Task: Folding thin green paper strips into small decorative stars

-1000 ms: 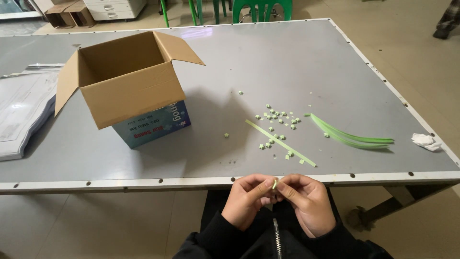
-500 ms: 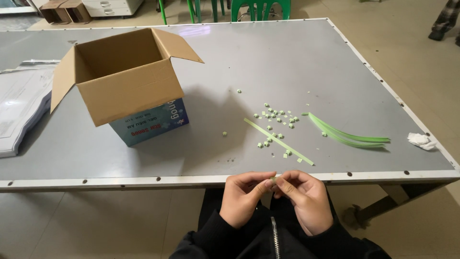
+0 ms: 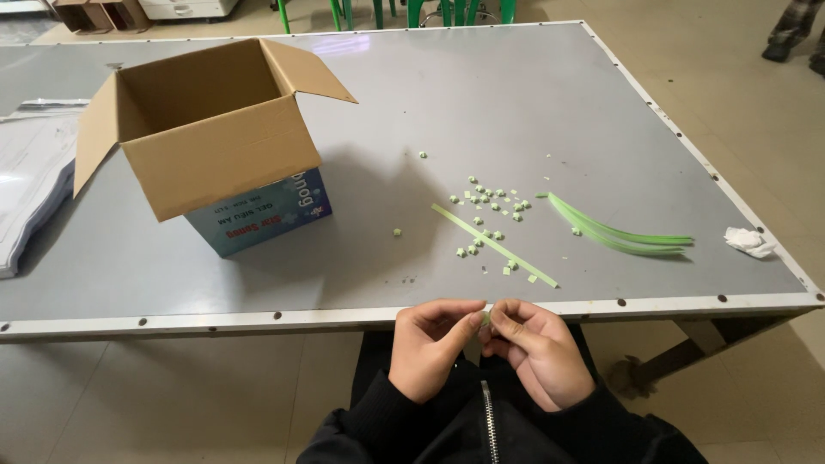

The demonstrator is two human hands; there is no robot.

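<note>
My left hand and my right hand meet just below the table's near edge, fingertips pinched together on a tiny pale green paper piece. Most of that piece is hidden by the fingers. On the grey table in front of me lies a long light green paper strip, with several small folded green paper bits scattered around it. A bundle of green strips lies further right.
An open cardboard box with blue printed sides stands at the left. A stack of white sheets in plastic lies at the far left edge. A crumpled white paper scrap sits near the right corner. Green chair legs show beyond the table.
Both hands stay pinched together at the table edge; the fingers shift slightly around the small green piece. The view has tilted a little.
</note>
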